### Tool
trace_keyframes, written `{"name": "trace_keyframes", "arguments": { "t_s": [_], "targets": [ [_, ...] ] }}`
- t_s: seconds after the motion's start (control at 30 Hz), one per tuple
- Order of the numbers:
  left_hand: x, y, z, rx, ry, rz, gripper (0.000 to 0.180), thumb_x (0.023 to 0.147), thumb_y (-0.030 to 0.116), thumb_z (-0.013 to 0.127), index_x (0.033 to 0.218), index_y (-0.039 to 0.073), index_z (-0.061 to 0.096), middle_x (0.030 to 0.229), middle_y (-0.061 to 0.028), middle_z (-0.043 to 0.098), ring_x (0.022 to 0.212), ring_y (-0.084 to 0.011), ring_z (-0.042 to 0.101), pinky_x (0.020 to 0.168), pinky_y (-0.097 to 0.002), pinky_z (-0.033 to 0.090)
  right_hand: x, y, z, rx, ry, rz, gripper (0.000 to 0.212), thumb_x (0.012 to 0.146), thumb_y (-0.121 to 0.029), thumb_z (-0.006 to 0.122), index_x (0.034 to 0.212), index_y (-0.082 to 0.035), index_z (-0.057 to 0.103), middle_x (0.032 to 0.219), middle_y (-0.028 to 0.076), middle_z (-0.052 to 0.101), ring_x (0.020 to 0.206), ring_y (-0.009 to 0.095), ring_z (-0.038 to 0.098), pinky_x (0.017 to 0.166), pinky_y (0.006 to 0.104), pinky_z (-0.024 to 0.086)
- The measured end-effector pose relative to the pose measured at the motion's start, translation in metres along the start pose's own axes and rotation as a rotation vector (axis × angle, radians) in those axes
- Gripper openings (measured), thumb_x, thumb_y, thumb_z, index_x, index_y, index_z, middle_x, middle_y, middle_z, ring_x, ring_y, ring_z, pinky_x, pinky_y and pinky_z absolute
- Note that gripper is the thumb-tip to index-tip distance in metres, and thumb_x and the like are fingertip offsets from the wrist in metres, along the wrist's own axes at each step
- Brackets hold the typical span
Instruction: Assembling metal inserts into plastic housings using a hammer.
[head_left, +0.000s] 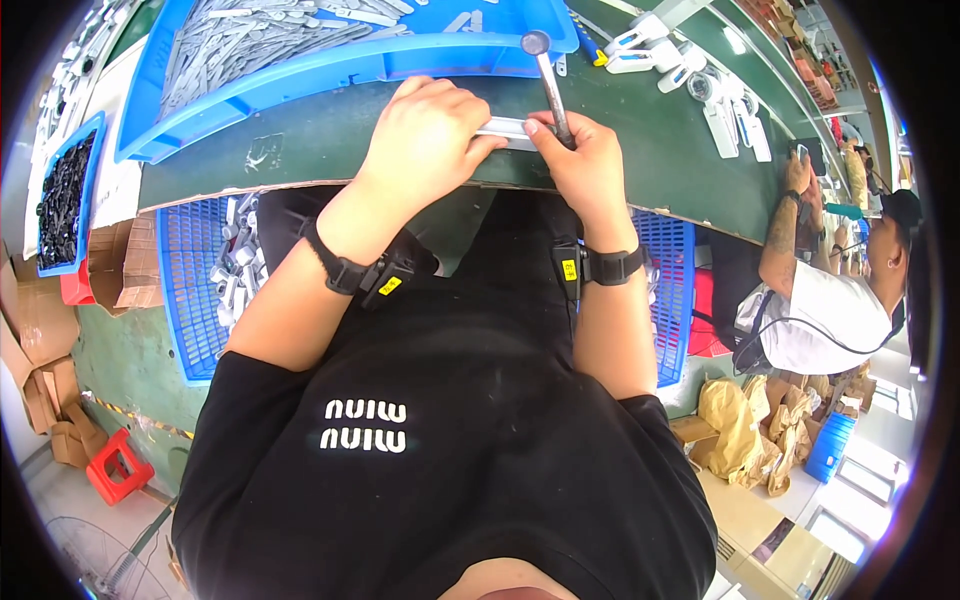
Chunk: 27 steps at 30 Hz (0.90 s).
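Over the near edge of the green worktable [650, 160], both of my hands meet at a slim pale grey strip [508, 127]. My left hand [425, 130] is closed round the strip's left end, the fingers curled over so that this end is hidden. At the other end, my right hand [585, 160] touches the strip with thumb and fingertips. The same hand grips a hammer-like metal tool [548, 80], its round head pointing away from me and its dark lower part between the fingers.
A large blue tray [330, 68] of loose grey strips spans the far side. Left of it sits a smaller blue tray [97, 180] of black parts. White handled parts [720, 115] lie at right. Blue baskets [190, 300] stand below the table; a co-worker [825, 315] sits at right.
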<state>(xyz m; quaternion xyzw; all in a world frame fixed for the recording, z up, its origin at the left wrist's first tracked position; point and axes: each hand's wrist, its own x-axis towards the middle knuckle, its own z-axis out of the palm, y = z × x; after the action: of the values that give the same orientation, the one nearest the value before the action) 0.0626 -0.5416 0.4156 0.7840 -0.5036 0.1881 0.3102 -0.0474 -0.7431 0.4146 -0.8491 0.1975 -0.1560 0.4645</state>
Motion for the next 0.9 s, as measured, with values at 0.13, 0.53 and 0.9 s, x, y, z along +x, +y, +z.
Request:
{"name": "trace_keyframes", "arguments": {
  "t_s": [0.13,0.53,0.9],
  "targets": [
    [0.006,0.011,0.007,-0.035,-0.017,0.019,0.02,0.088,0.014,0.085,0.104,0.004,0.079,0.107,-0.0128,0.082,0.103,-0.0358,0.077,0.1,-0.0488,0.06,-0.001,-0.002,0.002,-0.006,-0.002,0.0,0.026,0.098,-0.026,0.085,0.106,-0.001,0.084,0.07,-0.001,0.064,0.067,0.008,0.055,0.064,0.0301,0.047],
    [0.005,0.012,0.015,-0.037,-0.102,-0.017,0.008,0.093,0.01,0.079,0.1,0.004,0.079,0.105,-0.0081,0.078,0.095,-0.0328,0.077,0.079,-0.0442,0.063,-0.004,-0.001,0.005,-0.004,0.039,-0.052,0.027,0.098,-0.027,0.085,0.103,-0.001,0.082,0.07,0.001,0.064,0.065,0.009,0.053,0.062,0.0319,0.047],
    [0.001,0.012,0.018,-0.028,-0.042,-0.015,0.003,0.09,0.007,0.079,0.093,0.006,0.08,0.101,-0.0058,0.077,0.092,-0.0312,0.077,0.075,-0.044,0.062,-0.067,0.0,-0.031,0.203,0.061,-0.268,0.055,0.113,-0.001,0.053,0.168,-0.008,0.05,0.089,0.002,0.071,0.058,0.005,0.058,0.054,0.0233,0.049]
  ]
}}
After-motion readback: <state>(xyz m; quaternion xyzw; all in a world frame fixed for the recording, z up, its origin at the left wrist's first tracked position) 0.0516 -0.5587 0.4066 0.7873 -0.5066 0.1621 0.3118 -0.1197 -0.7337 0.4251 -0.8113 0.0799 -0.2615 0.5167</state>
